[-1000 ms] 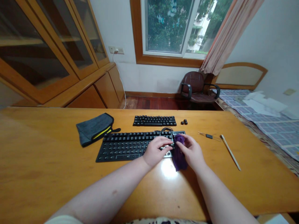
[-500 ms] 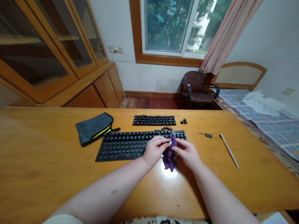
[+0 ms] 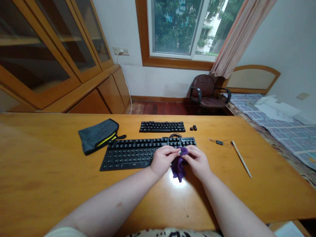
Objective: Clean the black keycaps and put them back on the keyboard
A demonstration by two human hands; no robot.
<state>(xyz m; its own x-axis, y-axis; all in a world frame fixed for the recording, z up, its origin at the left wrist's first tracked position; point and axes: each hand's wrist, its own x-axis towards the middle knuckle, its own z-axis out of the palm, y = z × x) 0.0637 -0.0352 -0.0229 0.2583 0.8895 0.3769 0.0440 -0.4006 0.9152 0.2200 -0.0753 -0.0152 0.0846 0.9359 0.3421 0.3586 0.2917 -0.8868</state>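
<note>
Over the right part of a black keyboard (image 3: 128,154), my two hands meet with fingertips pinched. My right hand (image 3: 198,161) is closed on a purple cloth (image 3: 178,168), whose loose end hangs down towards the desk. Between the fingertips of my left hand (image 3: 163,159) is a small pale, shiny piece (image 3: 180,152), partly wrapped by the cloth and too small to make out. The keyboard shows bare switches without caps across its left and middle part; my hands hide some of its right part.
Behind the keyboard lie rows of black keycaps (image 3: 161,126), with several loose keycaps (image 3: 193,128) to their right. A grey cloth (image 3: 97,136) with a yellow inside is at left. A wire keycap puller (image 3: 219,142) and a thin pale stick (image 3: 241,159) lie at right on the wooden desk (image 3: 49,184).
The upper part of the purple cloth has been bunched and folded over the small piece, which shows less now. Both hands stay nearly in place; the view has shifted slightly.
</note>
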